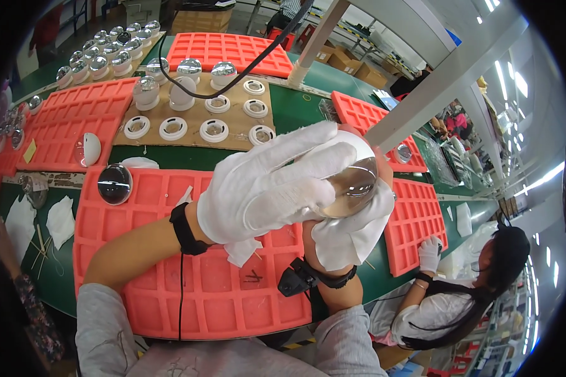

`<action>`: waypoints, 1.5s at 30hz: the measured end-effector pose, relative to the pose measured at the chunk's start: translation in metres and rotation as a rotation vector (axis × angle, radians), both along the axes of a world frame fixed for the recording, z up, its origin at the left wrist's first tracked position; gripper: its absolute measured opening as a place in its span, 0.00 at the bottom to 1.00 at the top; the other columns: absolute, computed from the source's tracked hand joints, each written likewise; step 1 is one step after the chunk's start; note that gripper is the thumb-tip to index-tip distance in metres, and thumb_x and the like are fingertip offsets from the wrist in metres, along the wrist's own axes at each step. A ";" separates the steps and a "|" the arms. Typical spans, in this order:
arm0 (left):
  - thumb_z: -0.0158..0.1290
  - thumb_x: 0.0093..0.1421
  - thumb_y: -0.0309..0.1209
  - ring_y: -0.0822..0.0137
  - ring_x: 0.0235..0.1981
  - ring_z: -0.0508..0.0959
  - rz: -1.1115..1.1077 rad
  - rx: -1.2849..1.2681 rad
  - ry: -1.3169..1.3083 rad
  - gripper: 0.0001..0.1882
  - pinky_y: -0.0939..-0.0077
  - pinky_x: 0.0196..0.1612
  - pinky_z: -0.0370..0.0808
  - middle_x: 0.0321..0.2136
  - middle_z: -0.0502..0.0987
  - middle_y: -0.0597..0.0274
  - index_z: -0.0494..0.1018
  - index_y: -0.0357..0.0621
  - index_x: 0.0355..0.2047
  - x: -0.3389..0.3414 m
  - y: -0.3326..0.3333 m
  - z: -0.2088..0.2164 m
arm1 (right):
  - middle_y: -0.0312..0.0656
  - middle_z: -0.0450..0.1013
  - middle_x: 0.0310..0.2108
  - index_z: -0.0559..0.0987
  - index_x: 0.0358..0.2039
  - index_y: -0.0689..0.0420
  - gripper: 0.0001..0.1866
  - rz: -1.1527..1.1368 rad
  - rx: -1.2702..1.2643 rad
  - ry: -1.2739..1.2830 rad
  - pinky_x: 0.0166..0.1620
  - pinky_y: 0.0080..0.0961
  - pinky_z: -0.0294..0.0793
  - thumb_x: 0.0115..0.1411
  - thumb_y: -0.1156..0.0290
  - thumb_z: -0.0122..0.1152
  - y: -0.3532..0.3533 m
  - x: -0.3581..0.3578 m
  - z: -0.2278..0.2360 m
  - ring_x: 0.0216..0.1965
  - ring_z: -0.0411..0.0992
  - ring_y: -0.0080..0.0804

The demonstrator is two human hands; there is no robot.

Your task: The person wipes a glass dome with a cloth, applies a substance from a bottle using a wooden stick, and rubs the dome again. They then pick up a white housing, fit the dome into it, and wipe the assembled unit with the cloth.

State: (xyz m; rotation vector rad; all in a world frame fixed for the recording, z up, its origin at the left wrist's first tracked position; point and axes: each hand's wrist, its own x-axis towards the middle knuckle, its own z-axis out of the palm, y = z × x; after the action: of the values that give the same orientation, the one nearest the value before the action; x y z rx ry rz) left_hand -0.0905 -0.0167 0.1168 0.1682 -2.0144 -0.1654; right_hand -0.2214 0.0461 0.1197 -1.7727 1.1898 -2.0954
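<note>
Both my hands wear white gloves and hold a shiny round dome lamp part [352, 182] raised close to the camera. My left hand [270, 185] wraps over its white top and side. My right hand [346, 235] cups it from below, palm up. The part's mirror-like clear face points down to the right. Directly under my hands lies a red foam compartment tray [188, 283] with a white cloth scrap [242, 251] on it.
A mirrored dome [114, 183] sits at the tray's far left corner. A cardboard sheet [198, 116] carries white rings and several domes. More red trays [69, 122] lie around on the green bench. Another person [459, 295] with a gloved hand sits at the right.
</note>
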 end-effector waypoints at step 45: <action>0.65 0.52 0.37 0.47 0.63 0.70 -0.213 0.235 -0.014 0.24 0.59 0.63 0.67 0.64 0.66 0.47 0.78 0.46 0.49 0.012 -0.007 0.004 | 0.43 0.74 0.47 0.72 0.57 0.61 0.27 -0.285 0.142 0.289 0.50 0.26 0.74 0.59 0.63 0.59 0.015 -0.005 0.007 0.48 0.73 0.28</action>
State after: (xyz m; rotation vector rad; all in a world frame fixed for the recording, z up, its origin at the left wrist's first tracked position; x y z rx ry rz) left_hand -0.0784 -0.0237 0.1205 0.1026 -2.0205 -0.5386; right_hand -0.2262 0.0608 0.1267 -1.9873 1.7124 -1.8723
